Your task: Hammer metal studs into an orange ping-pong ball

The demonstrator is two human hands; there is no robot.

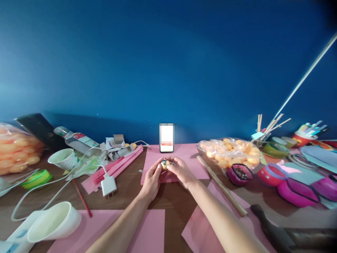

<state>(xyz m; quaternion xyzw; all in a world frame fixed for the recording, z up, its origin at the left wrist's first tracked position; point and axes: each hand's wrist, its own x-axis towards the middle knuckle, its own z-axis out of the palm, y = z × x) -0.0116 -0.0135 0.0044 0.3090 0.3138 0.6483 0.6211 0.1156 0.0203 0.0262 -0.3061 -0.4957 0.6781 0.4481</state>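
Note:
Between both hands, above a stack of pink paper, is a small pale-yellow ball with dark and shiny marks on it. My left hand pinches the ball from the left with thumb and fingers. From the other side, my right hand closes its fingertips around it. A small dark, shiny bit shows by the right fingers, too small to name. Just beyond the hands a phone with a lit screen stands upright against the blue wall.
On the right lie a bag of orange balls, thin wooden sticks, a purple bowl of dark bits and a dark-handled tool. On the left are a white charger, pink strips, a clear bottle and a white cup.

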